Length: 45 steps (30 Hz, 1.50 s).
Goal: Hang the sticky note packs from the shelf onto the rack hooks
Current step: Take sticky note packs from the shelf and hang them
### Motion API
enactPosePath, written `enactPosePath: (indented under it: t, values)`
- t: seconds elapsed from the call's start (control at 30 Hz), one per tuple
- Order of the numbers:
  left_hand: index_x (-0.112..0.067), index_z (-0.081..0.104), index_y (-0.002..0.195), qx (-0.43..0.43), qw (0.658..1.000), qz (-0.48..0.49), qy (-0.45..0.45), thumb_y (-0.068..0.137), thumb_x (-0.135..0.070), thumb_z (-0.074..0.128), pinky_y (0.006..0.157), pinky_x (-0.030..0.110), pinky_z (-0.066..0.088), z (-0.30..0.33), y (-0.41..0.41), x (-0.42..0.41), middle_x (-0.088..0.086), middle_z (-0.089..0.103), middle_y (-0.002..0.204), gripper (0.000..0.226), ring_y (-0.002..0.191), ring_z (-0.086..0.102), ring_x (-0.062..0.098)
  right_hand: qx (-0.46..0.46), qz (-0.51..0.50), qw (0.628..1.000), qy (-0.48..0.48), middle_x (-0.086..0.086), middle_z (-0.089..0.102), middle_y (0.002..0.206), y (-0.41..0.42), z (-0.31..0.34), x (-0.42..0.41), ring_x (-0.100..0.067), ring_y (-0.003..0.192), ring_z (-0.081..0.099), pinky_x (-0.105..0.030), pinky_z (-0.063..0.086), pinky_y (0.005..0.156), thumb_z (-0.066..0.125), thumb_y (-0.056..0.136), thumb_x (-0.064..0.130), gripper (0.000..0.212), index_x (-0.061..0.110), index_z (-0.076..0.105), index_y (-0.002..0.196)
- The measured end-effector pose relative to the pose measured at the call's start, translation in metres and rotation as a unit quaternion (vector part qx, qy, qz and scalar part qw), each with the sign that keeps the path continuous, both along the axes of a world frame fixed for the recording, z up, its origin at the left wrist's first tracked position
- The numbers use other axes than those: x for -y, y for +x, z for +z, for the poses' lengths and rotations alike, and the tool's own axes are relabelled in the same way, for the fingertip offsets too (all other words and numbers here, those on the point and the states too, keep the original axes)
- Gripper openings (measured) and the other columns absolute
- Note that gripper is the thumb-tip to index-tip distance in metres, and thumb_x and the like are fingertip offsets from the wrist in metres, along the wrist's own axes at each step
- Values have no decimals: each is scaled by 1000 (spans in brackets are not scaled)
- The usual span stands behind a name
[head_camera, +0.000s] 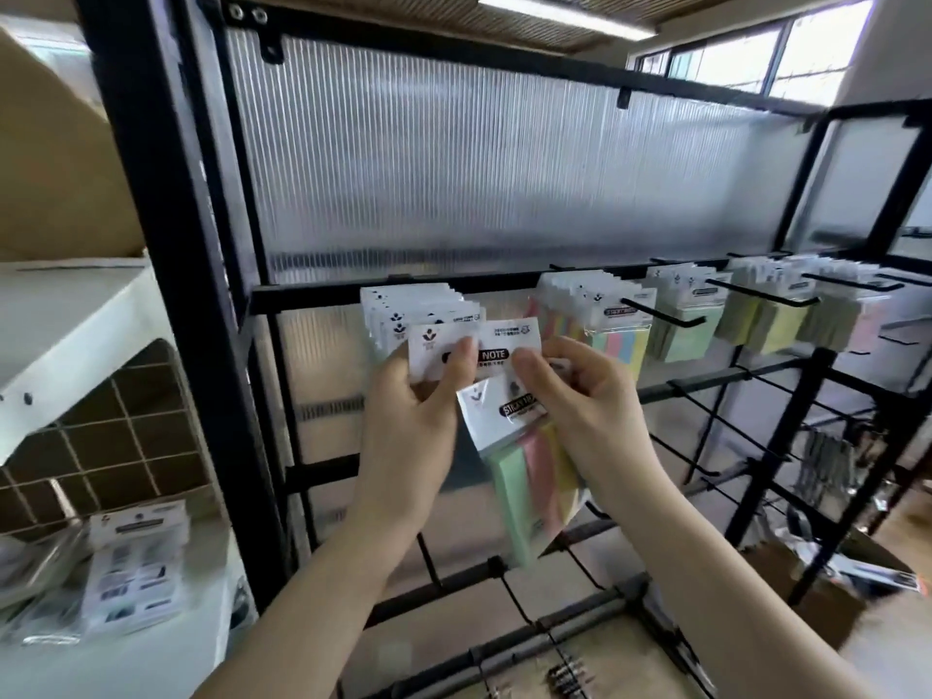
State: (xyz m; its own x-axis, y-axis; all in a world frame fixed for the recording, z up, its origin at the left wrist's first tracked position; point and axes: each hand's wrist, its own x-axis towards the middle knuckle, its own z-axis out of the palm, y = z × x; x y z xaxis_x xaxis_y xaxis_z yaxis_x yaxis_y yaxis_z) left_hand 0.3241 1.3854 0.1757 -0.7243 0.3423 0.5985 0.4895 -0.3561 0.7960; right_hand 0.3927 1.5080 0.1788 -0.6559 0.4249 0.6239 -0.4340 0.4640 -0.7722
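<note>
Left hand (413, 411) pinches the white header of one sticky note pack (474, 345) at the rack's leftmost hook; right hand (580, 396) grips a second, tilted pack (524, 471) just below.

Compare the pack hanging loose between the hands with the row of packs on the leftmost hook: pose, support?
The held pack tilts, its pastel pads swinging low, pinched at its header by the right hand; the hooked packs sit stacked and level on the rack. The held pack is single and shows its full length; the hooked packs overlap, with the left hand on the front one. Both have white printed headers.
</note>
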Motion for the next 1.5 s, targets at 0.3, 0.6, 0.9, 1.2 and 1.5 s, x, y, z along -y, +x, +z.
enactPosePath:
  t: [0.3,0.6,0.9,1.2,1.5]
  values:
    - [-14,68,97,-7,1000,22,-14,89,-32,55,73,27,57,-6,1,-2,0,73,90,23,86,70,16,24,87,996,5,-14,45,55,-19,-7,-16,-14,54,41,-25,31,49,62,85,32,30,14,57,61]
    - [-14,62,90,6,997,76,17,88,-29,57,66,36,56,-7,9,-10,7,70,83,17,78,69,25,29,189,981,-24,-2,60,59,-29,-8,-30,-13,53,52,-23,38,47,63,85,34,29,12,60,66]
    - [-24,66,88,42,995,85,32,86,-30,59,65,29,56,1,12,-13,3,72,87,9,82,70,22,23,175,984,11,-17,63,63,-36,-6,-34,-26,53,50,-29,37,50,63,90,29,29,10,62,69]
    - [-14,53,105,-12,961,275,-28,83,-28,69,70,17,51,-11,-3,-11,0,63,93,30,83,62,5,13,101,995,-23,2,64,63,-53,-23,-31,-5,56,59,-17,45,50,69,83,32,23,17,53,89]
    - [-33,46,89,-23,926,374,-50,86,-19,69,73,5,39,-33,-30,-18,-11,54,89,27,82,52,-8,30,68,997,12,17,68,70,-77,-32,-37,-2,65,66,-17,46,50,67,87,33,28,16,47,76]
